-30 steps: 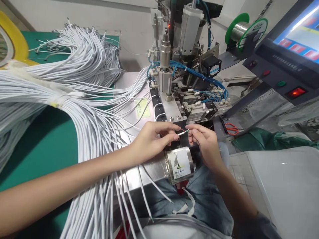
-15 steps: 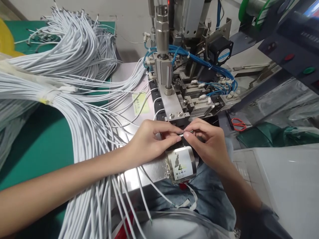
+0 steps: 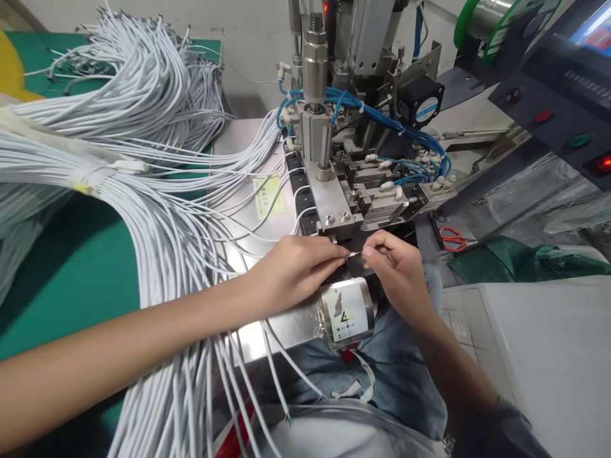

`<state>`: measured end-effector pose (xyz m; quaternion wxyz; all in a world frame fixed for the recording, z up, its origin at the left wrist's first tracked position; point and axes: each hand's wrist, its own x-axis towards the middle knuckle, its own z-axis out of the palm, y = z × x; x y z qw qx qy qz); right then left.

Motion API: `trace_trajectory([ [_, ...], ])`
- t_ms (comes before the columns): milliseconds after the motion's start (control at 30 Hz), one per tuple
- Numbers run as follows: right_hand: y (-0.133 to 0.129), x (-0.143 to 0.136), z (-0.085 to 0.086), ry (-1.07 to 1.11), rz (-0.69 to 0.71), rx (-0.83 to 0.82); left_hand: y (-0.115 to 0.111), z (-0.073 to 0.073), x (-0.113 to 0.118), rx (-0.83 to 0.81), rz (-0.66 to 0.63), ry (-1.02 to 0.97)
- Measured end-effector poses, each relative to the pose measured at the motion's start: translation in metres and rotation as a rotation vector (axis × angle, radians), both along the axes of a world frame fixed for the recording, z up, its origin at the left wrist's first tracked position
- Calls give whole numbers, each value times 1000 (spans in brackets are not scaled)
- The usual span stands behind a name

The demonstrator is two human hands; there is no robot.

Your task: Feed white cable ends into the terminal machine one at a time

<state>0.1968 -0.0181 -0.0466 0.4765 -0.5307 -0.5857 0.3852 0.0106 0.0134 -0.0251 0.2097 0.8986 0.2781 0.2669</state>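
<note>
Just in front of the machine's (image 3: 329, 197) metal block, my left hand (image 3: 305, 270) pinches a white cable (image 3: 352, 254) close to its end. A thin reddish wire (image 3: 359, 253) sticks out from that end toward my right hand (image 3: 395, 267). My right thumb and forefinger are closed at the wire's tip, and the fingers hide what lies between them. Below both hands is a round metal housing (image 3: 347, 312) with a worn white label. Several white cables run into the black holder (image 3: 305, 200) along the machine's left side.
A thick bundle of white cables (image 3: 157, 235) hangs over the green table (image 3: 95, 267), with another heap (image 3: 157, 89) behind. Blue air tubes (image 3: 382, 114) cross the machine. Red-handled scissors (image 3: 452, 239) lie at right, below the control box (image 3: 563, 108). A white surface (image 3: 534, 356) stands right.
My right hand has moved slightly right, away from my left fingertips, and the reddish wire now shows between them. My left hand stays nearly in place, its fingers lying closer together.
</note>
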Motion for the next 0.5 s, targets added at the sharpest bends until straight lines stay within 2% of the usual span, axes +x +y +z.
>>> trace_trajectory([
  [100,6,6,-12,-3,-89,-58,3,-6,-1,67,-1,268],
  [200,10,6,-24,1,-60,-117,4,-8,-2,139,-1,462],
  [500,15,-2,-35,72,34,-196,2,-4,0,169,-38,587],
])
